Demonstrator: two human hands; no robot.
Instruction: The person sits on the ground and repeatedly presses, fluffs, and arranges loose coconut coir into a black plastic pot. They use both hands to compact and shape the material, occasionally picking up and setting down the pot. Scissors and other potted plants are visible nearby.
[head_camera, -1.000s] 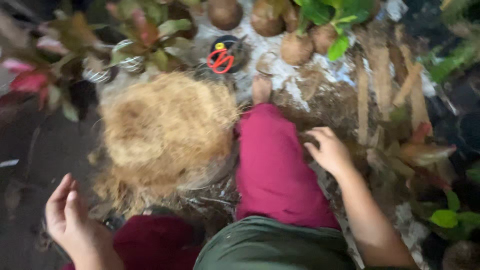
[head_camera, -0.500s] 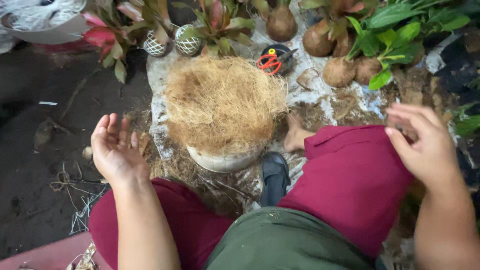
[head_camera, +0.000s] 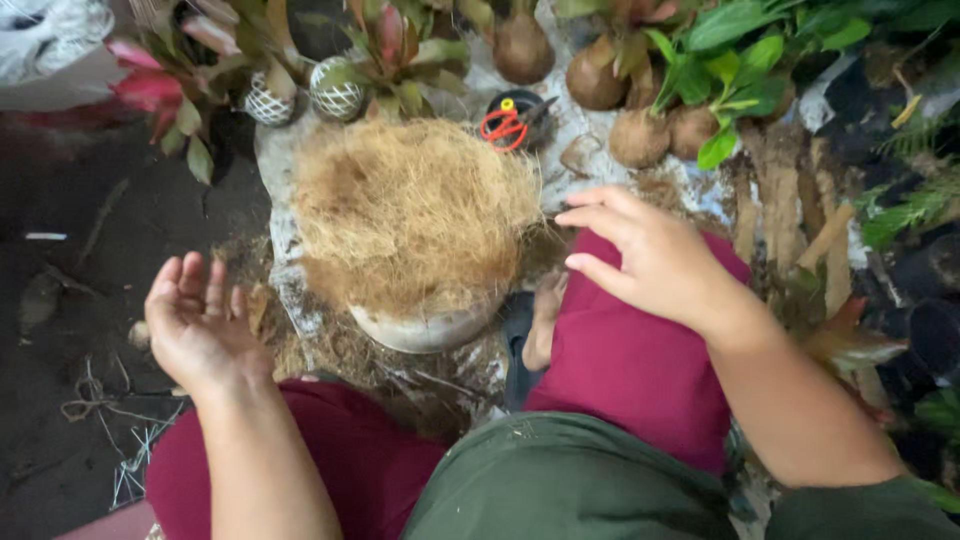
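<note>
Dark ground lies left of the fibre-heaped bowl (head_camera: 425, 325) — both hands' fingers (head_camera: 205, 290) spread, holding nothing.

No labels, signs or screens show. The only package-like thing is a crumpled white plastic bag (head_camera: 55, 40) at the upper left corner.

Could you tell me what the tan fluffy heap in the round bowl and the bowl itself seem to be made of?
The tan fluffy heap looks like dry plant fibre, probably coconut coir: thin, wiry, matte strands stick out all round. The round pale bowl under it seems plastic or glazed, smooth-walled and stained; its material stays uncertain. Both hands, left and right, are open and empty.
</note>
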